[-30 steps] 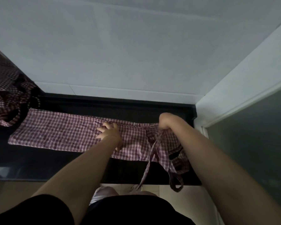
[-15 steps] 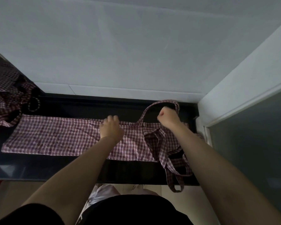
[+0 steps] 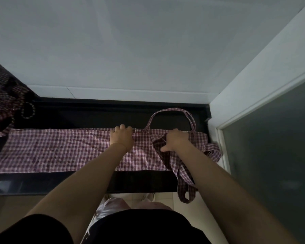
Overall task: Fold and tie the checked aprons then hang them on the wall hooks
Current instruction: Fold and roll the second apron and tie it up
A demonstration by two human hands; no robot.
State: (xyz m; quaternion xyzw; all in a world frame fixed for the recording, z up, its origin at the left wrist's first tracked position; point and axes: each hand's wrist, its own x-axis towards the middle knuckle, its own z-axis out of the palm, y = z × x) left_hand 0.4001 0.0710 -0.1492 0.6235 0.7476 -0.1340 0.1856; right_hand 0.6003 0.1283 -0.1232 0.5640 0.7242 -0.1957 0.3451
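Observation:
A red-and-white checked apron [image 3: 60,150] lies folded into a long strip across the black counter [image 3: 144,182]. My left hand [image 3: 122,137] rests on the strip's far edge near the middle. My right hand [image 3: 176,140] presses flat on the bib end, thumb spread to the side. The neck loop [image 3: 171,110] lies in an arch on the counter behind my right hand. The apron ties [image 3: 185,189] hang over the counter's front edge on the right. More checked aprons [image 3: 2,106] lie bunched at the far left.
A pale wall [image 3: 130,50] rises behind the counter. On the right a white frame [image 3: 253,95] borders a dark glass panel [image 3: 280,155]. Tiled floor [image 3: 169,199] shows below the counter edge.
My right hand let the neck loop down onto the counter and now presses the bib end. My left hand stayed on the strip's far edge. The view drew closer.

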